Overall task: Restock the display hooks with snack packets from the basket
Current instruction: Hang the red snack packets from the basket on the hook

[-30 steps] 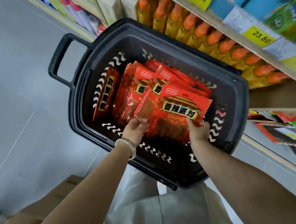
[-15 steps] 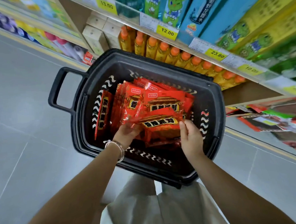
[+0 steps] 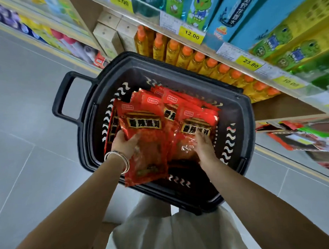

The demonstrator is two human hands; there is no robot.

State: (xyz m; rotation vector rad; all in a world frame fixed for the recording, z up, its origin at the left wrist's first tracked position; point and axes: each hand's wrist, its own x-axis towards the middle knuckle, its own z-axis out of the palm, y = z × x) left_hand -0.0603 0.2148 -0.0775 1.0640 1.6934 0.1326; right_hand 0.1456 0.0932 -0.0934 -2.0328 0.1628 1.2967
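Left hand [image 3: 126, 142] has lifted one snack packet [image 3: 147, 143] off the stack, gripping its left edge, long axis toward the body. Right hand [image 3: 204, 147] lies flat on a second packet [image 3: 195, 123] in the basket [image 3: 239, 110]; grip unclear. Hanging display [image 3: 298, 138] sits beyond right hand.

Glossy crinkled foil packets [image 3: 144, 136] in a matt plastic basket [image 3: 239, 110].

Both hands in the black basket [image 3: 241, 110] of red snack packets [image 3: 170, 101].
Our left hand [image 3: 123, 144] grips one packet [image 3: 148, 153], its lower edge over the near rim; our right hand [image 3: 204, 149] lays fingers on a second packet [image 3: 197, 121].
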